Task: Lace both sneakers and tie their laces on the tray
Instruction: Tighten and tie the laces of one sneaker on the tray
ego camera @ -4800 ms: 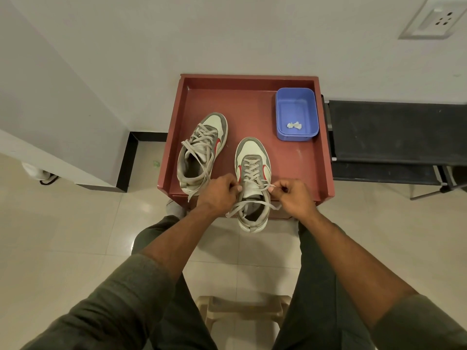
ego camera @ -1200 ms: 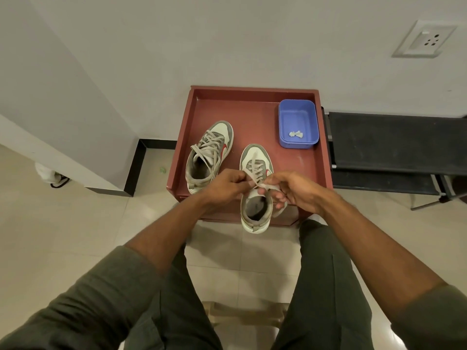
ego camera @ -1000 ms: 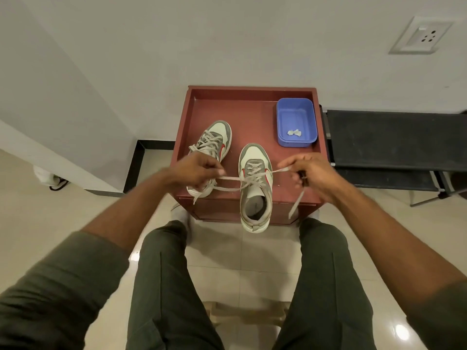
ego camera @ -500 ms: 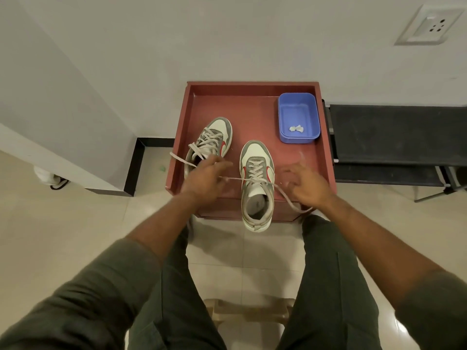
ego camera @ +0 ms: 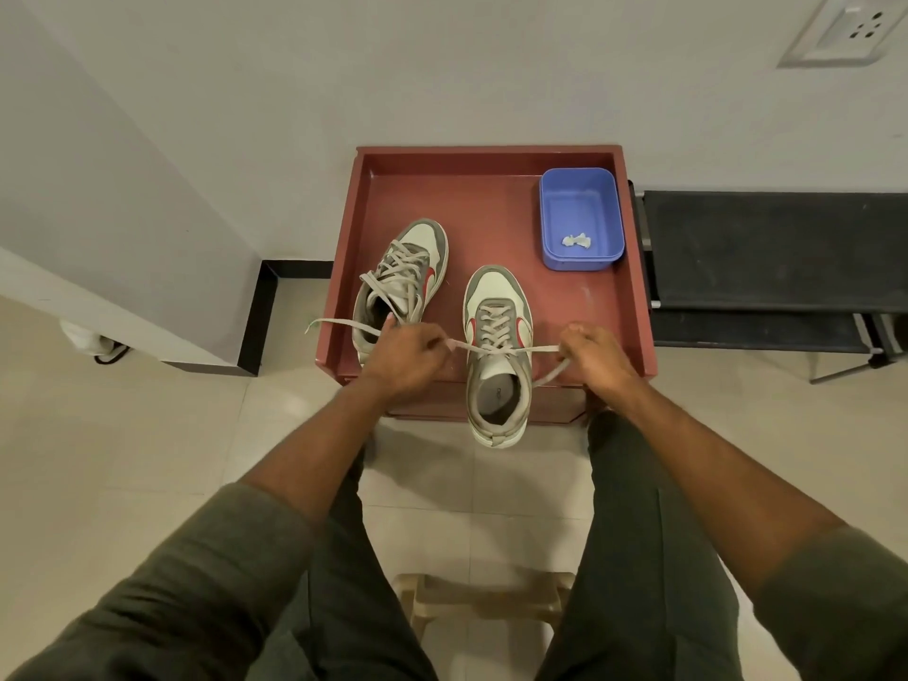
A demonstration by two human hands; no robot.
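Observation:
Two grey and cream sneakers with red side marks sit on a red-brown tray [ego camera: 491,208]. The right sneaker [ego camera: 497,356] points away from me, its heel hanging over the tray's near edge. Its lace [ego camera: 496,347] is stretched sideways across the top eyelets. My left hand [ego camera: 405,358] grips the lace's left end, whose tip sticks out to the left. My right hand [ego camera: 597,353] grips the right end, whose tail hangs down below it. The left sneaker [ego camera: 400,277] lies tilted beside my left hand with loose lacing.
A blue plastic tub [ego camera: 580,223] holding a small crumpled scrap stands at the tray's back right. A black bench [ego camera: 766,258] adjoins the tray on the right. A wall rises behind, and a beige stool [ego camera: 484,597] shows between my knees.
My hands first worked close together at the sneaker's top, then pulled apart. The lace now runs taut and level between them, and my right hand has closed on its end.

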